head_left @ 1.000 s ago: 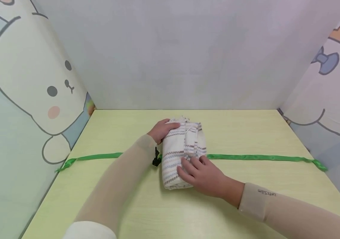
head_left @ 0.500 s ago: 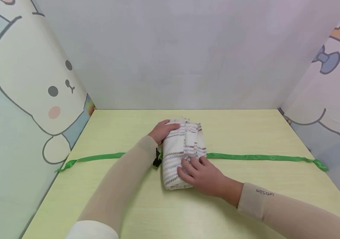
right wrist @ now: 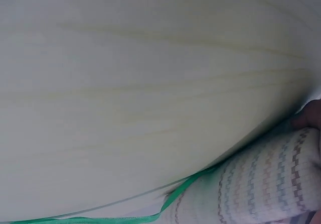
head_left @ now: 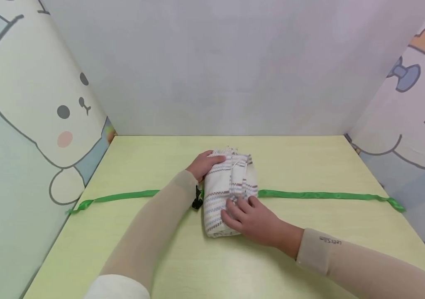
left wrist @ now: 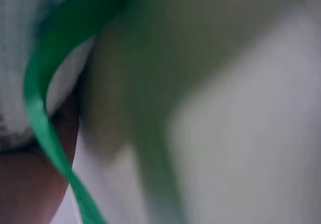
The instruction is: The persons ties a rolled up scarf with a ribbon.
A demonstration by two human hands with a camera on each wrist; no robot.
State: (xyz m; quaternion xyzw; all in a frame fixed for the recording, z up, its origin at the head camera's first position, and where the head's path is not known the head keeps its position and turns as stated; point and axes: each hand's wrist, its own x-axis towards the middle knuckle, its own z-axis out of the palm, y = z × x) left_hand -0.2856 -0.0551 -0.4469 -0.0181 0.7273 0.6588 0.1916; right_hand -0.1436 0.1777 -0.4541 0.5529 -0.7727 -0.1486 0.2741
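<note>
**Folded towel parked right on top of the ribbon**

So the striped towel (head_left: 229, 189) is folded into a chunky bundle and sits mid-table (head_left: 294, 257), lying across a green ribbon (head_left: 321, 195) that runs left to right underneath it. The person has both hands on it. The left hand (head_left: 206, 164) is at the far left corner with its fingers curled over the top edge, holding that end down. The right hand (head_left: 251, 218) is on the near right part, fingers spread fairly flat and pressing on the cloth rather than pinching anything.

The right wrist view shows the weave up close and the ribbon coming out from under it. The left wrist view is mostly blur, just a green loop and a bit of cloth.

What could go sideways, in my opinion: the folds look thick and springy, so easing off either hand could let the top layers flop open. There's also a small black clip-looking thing (head_left: 196, 201) by the left edge, can't tell what it is. And sliding the bundle would likely drag the ribbon off centre.
</note>
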